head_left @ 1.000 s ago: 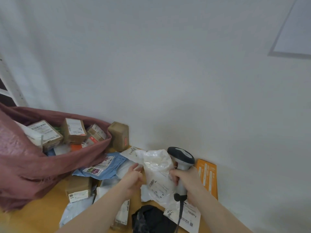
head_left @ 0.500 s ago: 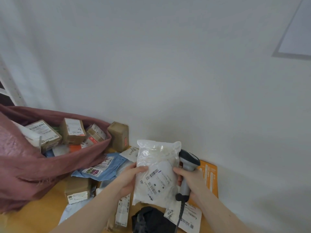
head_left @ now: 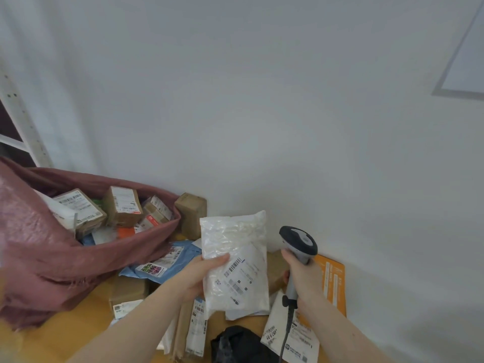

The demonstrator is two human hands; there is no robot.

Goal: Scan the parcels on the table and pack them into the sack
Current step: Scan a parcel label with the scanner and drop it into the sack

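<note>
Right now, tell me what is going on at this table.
A person is scanning parcels. The left hand holds up a white plastic mailer bag with its barcode label facing the camera. The right hand grips a grey and black handheld scanner beside it. To the left, a dark red woven sack lies open with several brown cardboard boxes inside. More parcels lie on the yellow wooden table, among them a blue mailer and an orange flat envelope.
</note>
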